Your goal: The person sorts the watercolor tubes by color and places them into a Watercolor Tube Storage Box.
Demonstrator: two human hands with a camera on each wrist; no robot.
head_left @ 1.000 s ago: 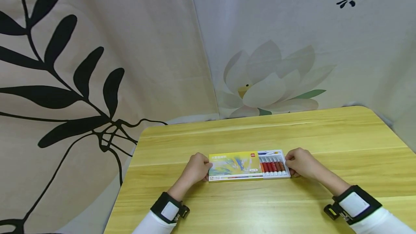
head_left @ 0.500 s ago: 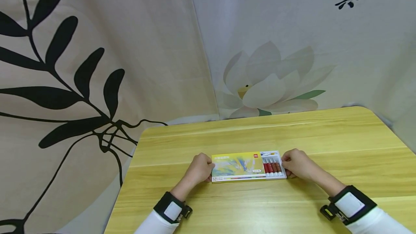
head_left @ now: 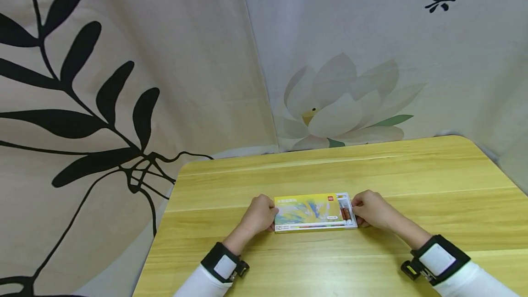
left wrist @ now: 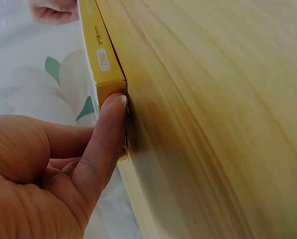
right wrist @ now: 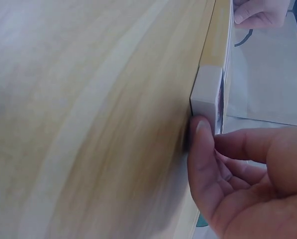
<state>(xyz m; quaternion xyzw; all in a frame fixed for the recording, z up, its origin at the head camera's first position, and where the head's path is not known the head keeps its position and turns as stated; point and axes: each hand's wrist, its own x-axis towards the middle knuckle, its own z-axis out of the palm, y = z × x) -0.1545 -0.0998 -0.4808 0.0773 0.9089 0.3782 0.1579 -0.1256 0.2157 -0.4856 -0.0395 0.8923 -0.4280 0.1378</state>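
Note:
A yellow cardboard sleeve (head_left: 306, 211) printed with pale brush strokes lies flat on the wooden table. From its right end sticks out a short length of a white tray (head_left: 352, 222), in which reddish-brown paint tubes (head_left: 345, 213) show. The rest of the tray is hidden inside the sleeve. My left hand (head_left: 259, 214) pinches the sleeve's left end between thumb and fingers; the left wrist view shows the sleeve's yellow side (left wrist: 104, 55) at the fingertips. At the other end, my right hand (head_left: 374, 210) pinches the tray's white end, whose corner (right wrist: 207, 87) appears close up in the right wrist view.
The wooden tabletop (head_left: 297, 265) extends around the box on every side. Behind it hangs a pale curtain (head_left: 198, 58) printed with dark leaves and a lotus flower. Each wrist wears a black strap (head_left: 440, 260) with a small camera.
The white tray has slid left into the yellow sleeve, so fewer tubes show. My right hand has moved left with it, while my left hand and the sleeve have shifted slightly right.

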